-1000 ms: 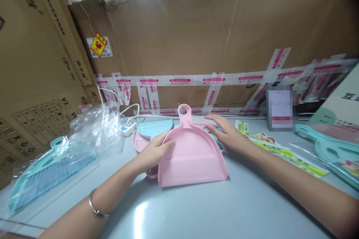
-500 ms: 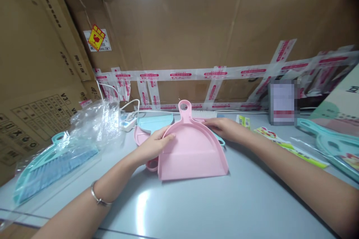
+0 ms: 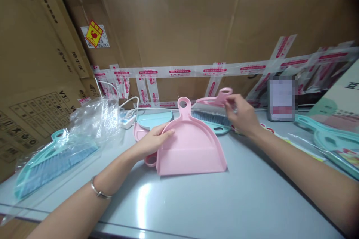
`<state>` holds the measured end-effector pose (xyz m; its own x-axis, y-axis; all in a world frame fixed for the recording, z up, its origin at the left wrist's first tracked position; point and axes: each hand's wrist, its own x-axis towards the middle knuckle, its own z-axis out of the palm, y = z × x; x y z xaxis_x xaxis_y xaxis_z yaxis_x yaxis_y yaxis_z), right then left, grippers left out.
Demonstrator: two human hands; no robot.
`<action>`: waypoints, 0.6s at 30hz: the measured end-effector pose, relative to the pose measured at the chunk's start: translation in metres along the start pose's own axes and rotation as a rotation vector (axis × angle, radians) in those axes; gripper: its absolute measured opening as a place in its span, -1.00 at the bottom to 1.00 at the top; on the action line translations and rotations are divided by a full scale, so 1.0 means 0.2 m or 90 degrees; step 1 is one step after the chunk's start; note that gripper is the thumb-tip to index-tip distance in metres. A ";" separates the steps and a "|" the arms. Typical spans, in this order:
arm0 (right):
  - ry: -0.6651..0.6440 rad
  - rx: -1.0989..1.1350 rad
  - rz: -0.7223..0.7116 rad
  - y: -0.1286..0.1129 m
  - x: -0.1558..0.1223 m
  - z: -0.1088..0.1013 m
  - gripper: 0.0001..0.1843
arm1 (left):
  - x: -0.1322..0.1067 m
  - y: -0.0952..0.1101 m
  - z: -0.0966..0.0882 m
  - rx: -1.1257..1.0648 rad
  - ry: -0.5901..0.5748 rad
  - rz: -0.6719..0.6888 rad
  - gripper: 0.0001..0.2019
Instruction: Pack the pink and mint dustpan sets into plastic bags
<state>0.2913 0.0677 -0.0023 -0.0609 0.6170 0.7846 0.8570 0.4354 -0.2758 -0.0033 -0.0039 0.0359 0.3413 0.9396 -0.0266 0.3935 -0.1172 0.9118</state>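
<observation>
Pink dustpan (image 3: pixel 192 140) | left grip (image 3: pixel 155 141): pinching its left edge | right grip (image 3: pixel 243 116): holding pink brush (image 3: pixel 219 99)

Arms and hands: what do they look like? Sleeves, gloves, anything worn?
Left hand and right hand are both ungloved, and both forearms are bare, with no sleeve in view. A thin, shiny, silver-coloured bracelet with a small knob circles the left arm near the wrist. No bracelet or watch shows on the right.
</observation>
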 end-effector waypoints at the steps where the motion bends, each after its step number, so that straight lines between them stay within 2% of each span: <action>1: 0.054 0.024 0.034 0.01 0.01 -0.02 -0.80 | 0.00 0.00 0.00 -0.002 -0.001 -0.003 -0.56; 5: 0.196 0.130 0.116 0.01 0.03 -0.09 -0.80 | 0.00 0.00 0.00 -0.013 -0.009 -0.025 -0.56; 9: 0.270 0.292 0.180 -0.04 0.09 -0.20 -0.81 | -0.01 0.01 0.00 -0.011 -0.015 -0.036 -0.58; 12: 0.286 0.379 0.241 -0.11 0.15 -0.29 -0.80 | -0.01 0.01 0.00 -0.005 -0.007 -0.031 -0.57; 14: 0.210 0.420 0.294 -0.17 0.16 -0.32 -0.82 | -0.01 0.00 0.00 -0.002 0.004 -0.027 -0.54; 18: -0.084 0.453 0.348 -0.36 0.07 -0.26 -0.84 | 0.00 -0.01 0.00 0.002 0.018 -0.026 -0.49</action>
<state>0.2563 0.0104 0.0569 0.1652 0.9078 0.3854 0.2677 0.3348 -0.9034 -0.0045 -0.0043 0.0353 0.3004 0.9524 -0.0523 0.4088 -0.0790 0.9092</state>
